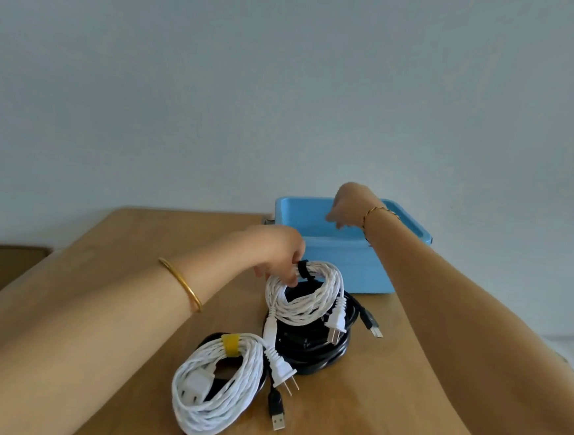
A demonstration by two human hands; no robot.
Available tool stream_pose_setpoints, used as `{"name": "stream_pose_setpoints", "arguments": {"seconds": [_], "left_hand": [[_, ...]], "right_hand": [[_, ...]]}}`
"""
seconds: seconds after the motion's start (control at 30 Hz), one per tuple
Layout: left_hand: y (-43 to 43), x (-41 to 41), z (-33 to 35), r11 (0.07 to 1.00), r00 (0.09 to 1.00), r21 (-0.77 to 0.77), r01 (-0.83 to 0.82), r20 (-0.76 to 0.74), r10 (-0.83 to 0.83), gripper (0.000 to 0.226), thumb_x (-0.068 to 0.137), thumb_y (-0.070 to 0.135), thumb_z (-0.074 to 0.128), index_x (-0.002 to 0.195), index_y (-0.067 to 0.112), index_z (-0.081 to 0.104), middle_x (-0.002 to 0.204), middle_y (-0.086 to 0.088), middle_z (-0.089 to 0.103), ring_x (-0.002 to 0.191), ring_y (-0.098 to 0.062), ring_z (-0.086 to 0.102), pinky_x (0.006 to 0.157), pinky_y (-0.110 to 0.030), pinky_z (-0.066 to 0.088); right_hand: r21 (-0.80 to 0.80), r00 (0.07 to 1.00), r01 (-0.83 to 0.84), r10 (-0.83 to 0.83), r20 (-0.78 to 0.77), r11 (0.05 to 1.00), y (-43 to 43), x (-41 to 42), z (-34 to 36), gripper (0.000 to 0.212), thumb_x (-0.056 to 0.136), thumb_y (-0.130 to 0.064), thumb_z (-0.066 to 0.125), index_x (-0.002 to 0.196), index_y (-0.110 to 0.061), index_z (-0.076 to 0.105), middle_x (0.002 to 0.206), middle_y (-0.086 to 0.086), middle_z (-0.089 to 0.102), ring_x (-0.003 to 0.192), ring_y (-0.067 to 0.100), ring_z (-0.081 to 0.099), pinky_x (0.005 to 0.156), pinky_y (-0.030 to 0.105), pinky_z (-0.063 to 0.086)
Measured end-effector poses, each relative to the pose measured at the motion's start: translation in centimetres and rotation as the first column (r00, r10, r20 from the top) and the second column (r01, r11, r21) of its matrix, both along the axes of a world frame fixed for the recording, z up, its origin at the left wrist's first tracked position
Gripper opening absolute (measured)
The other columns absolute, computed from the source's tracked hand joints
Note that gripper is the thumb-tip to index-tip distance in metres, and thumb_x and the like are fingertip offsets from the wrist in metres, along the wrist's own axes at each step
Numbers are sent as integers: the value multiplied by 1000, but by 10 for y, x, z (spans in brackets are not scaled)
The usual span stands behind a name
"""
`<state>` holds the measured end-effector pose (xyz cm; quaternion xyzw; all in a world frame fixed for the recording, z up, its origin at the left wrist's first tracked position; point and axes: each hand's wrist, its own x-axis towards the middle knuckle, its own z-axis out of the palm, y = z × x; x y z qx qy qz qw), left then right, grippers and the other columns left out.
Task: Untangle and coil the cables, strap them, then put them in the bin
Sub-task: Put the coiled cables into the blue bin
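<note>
Head view: nearest, a yellow-strapped white coil (217, 383) lies finished on the worktop (383, 413). Beyond, the left hand (276, 250) pinches a black-strapped white coil (306, 298) resting on a black coil (313, 351), probably to lift it. Farthest, the right hand (346, 205) hangs over the blue bin (344, 259), its grip loose and empty.

Left hand (276, 250) grips white coil (330, 281); right hand (345, 204) over blue bin (344, 263)

The blue bin (344, 256) stands open-topped at the table's (147, 230) far edge, the right hand (345, 206) hanging over its mouth. A black-strapped white coil (307, 296) atop a black coil (316, 348) crowds its near wall; a yellow-strapped white coil (221, 383) lies nearer. Bare wood lies left of the bin.
</note>
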<state>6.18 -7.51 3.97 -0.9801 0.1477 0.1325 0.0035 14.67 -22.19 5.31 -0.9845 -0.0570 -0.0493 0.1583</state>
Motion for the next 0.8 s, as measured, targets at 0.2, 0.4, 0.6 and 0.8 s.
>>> {"name": "stream_pose_setpoints", "arguments": {"seconds": [0.2,0.4,0.6,0.8], "left_hand": [[7,2,37,979,998,-195,-59,-34,53,27,81,21,75,102,11,61,97,-7,62,60,-13,59,58,-24,55],[3,10,57,951,998,-304,-55,22,65,30,78,29,78,98,11,63,91,-5,66,81,-23,69,59,-25,56],[11,13,59,699,948,-687,-201,43,315,28,98,28,47,95,3,58,87,-9,65,72,-16,66,56,-28,55],[21,-2,30,906,920,-273,-323,-317,233,24,98,22,52,100,2,65,96,-11,72,79,-18,71,59,-24,57]], "right_hand": [[232,938,-230,278,-206,945,-7,-76,35,44,90,-52,51,90,-12,70,79,0,71,60,10,60,54,21,43],[94,947,-301,309,-91,949,-16,-89,33,23,84,-37,66,96,-18,67,83,5,72,47,10,60,51,16,46],[632,999,-26,-9,53,774,-36,-59,27,17,84,-17,67,91,-3,63,65,7,60,48,16,61,55,26,59],[695,984,180,-131,-123,696,-30,-25,7,20,84,-10,67,72,-4,51,65,10,59,61,25,64,70,39,59]]}}
